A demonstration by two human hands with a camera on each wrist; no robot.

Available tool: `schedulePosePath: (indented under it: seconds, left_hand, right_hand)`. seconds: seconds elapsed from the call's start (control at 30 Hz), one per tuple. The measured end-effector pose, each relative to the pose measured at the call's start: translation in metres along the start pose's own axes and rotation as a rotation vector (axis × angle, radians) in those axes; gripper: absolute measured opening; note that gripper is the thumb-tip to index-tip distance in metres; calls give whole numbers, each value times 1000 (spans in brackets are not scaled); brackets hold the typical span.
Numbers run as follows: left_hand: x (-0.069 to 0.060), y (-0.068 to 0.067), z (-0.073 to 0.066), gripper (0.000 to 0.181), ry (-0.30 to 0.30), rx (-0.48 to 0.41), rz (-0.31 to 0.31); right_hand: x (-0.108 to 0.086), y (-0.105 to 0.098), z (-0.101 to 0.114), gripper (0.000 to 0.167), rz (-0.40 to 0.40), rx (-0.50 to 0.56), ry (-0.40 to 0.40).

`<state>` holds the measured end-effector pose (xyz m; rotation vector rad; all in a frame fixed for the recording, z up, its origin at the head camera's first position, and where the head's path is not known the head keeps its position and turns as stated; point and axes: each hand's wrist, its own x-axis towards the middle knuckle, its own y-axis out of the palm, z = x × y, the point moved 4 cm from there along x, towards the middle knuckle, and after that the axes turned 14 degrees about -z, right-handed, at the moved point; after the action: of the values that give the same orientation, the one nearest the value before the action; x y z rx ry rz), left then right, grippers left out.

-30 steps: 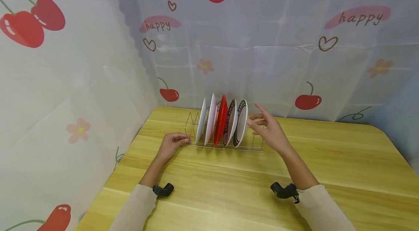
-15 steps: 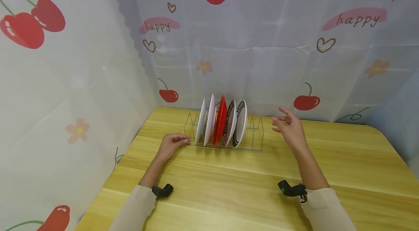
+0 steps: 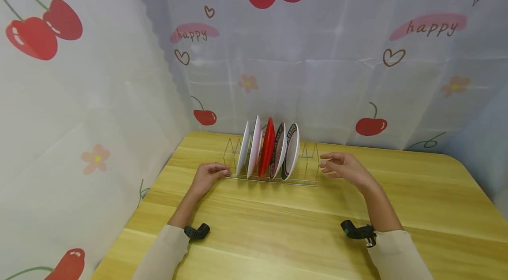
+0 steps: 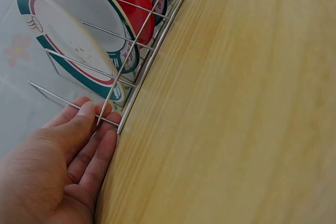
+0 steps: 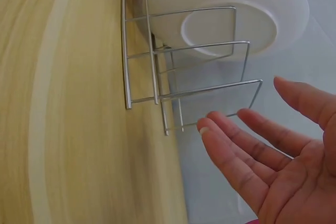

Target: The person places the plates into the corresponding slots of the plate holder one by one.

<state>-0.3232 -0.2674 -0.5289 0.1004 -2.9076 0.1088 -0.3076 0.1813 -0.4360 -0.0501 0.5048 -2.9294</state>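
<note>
A wire plate rack (image 3: 274,181) stands on the table with several plates upright in its slots. From left to right come a white plate (image 3: 244,150), a pale plate (image 3: 254,150), a red plate (image 3: 267,150), a brown-patterned plate (image 3: 278,152) and a white plate with a dark lettered rim (image 3: 293,152). My left hand (image 3: 206,178) pinches the rack's left end wire between thumb and fingers, as the left wrist view shows. Beside the rack's right end, my right hand (image 5: 283,166) holds nothing, its fingers extended. Whether its fingertips touch the wire I cannot tell.
The wooden table (image 3: 262,231) reaches forward to a curtain (image 3: 309,81) printed with cherries and hearts, just behind the rack. Another curtain side (image 3: 115,121) borders the table on the left. At the rack's right end, slots have no plates.
My right hand has left the rightmost plate, swung out to the right, then come down and back in beside the rack's right end. My left hand has stayed on the rack.
</note>
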Motion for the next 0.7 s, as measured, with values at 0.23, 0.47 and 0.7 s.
schedulePosePath:
  seconds: [0.23, 0.47, 0.7]
  left_hand:
    - [-2, 1, 0, 21, 28, 29, -25]
    - [-1, -2, 1, 21, 30, 8, -25]
    - [0, -1, 0, 19, 15, 11, -19]
  right_hand:
    - [-2, 9, -4, 53, 40, 34, -11]
    - [1, 14, -8, 37, 5, 0, -28]
    - [3, 16, -13, 30, -110, -20, -29]
